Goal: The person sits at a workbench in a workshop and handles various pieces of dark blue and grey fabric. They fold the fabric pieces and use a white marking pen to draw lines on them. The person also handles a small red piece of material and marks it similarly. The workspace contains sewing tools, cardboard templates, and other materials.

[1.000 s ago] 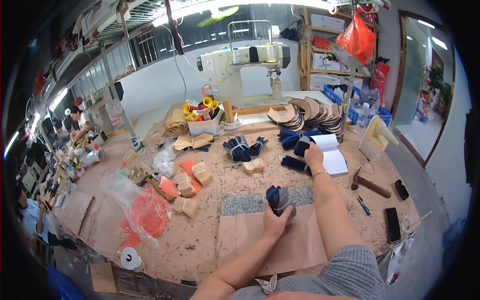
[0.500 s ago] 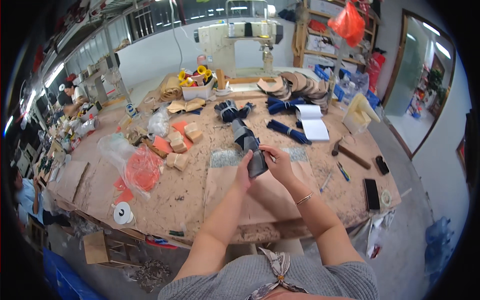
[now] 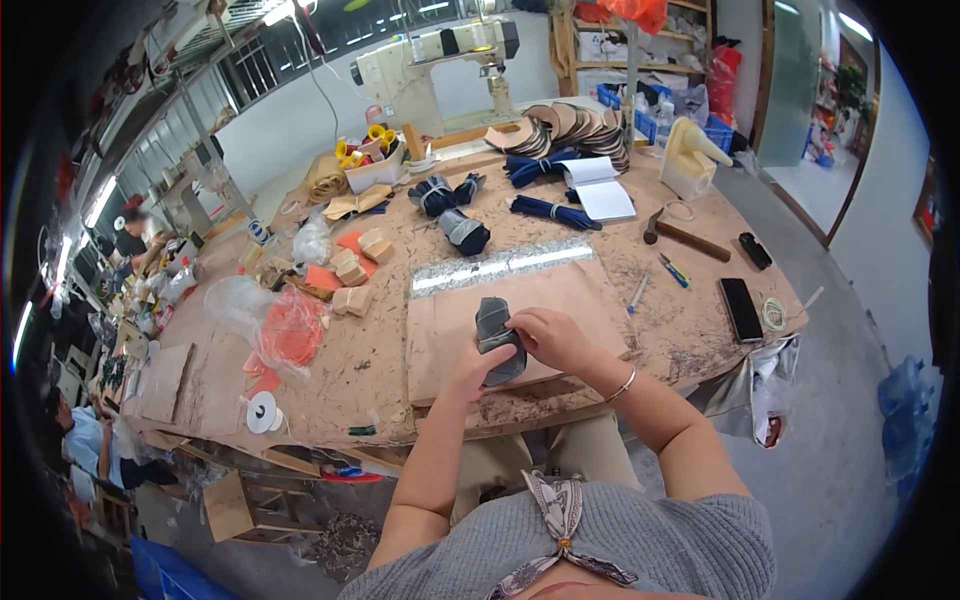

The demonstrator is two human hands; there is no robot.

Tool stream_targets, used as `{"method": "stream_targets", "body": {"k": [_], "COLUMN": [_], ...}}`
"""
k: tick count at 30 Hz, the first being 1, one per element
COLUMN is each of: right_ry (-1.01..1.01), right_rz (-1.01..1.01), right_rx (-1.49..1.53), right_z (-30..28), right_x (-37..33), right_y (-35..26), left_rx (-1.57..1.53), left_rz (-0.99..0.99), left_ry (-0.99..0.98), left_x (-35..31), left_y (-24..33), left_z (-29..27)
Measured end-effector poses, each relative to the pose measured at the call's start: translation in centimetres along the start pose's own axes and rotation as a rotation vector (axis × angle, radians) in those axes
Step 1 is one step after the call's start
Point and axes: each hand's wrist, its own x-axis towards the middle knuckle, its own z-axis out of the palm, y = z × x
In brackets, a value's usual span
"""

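Note:
Over the tan board (image 3: 450,345) at the table's near side, my left hand (image 3: 470,370) is wrapped round a bundle of dark grey flat pieces (image 3: 493,316), thumb across its front. A band seems to cross the bundle's middle. My right hand (image 3: 552,338) is closed at the bundle's right side, thumb and fingertips pinching there; what exactly they grip is too small to tell. Beyond the board's shiny metal strip (image 3: 500,266) lies a tied grey and navy bundle (image 3: 464,232). Farther back sit more tied navy bundles (image 3: 436,196).
At the left are tan bundles (image 3: 352,299), orange pieces in clear plastic (image 3: 292,328) and a white spool (image 3: 263,412). To the right lie an open notebook (image 3: 603,190), a hammer (image 3: 690,238), pens (image 3: 674,270) and a phone (image 3: 740,308). A sewing machine (image 3: 430,75) stands behind.
My hands have drawn the dark grey bundle nearer to me and turned it. A gap now shows between it and the grey and navy bundle on the table. The whole view has shifted.

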Motion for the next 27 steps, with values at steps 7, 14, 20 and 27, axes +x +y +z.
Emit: {"method": "stream_targets", "body": {"k": [7,14,20,27], "right_ry": [0.024,-0.328,-0.393,-0.247], "right_rz": [0.693,0.729,0.618,0.812], "right_rx": [1.115,0.697,0.350,0.616], "right_z": [0.6,-1.6,-4.0,-10.1], "right_x": [-4.2,-5.9,-4.8,-3.5], "right_y": [-2.7,-4.0,-3.3,1.4], "left_rx": [0.466,0.935,1.222,1.369], "left_rz": [0.021,0.108,0.240,0.452], "left_ry": [0.033,0.069,0.021,-0.047], "left_x": [-3.8,-5.1,-3.7,-4.0], "left_y": [2.3,2.7,3.6,3.3], "left_z": [0.0,1.9,2.6,0.2]}}
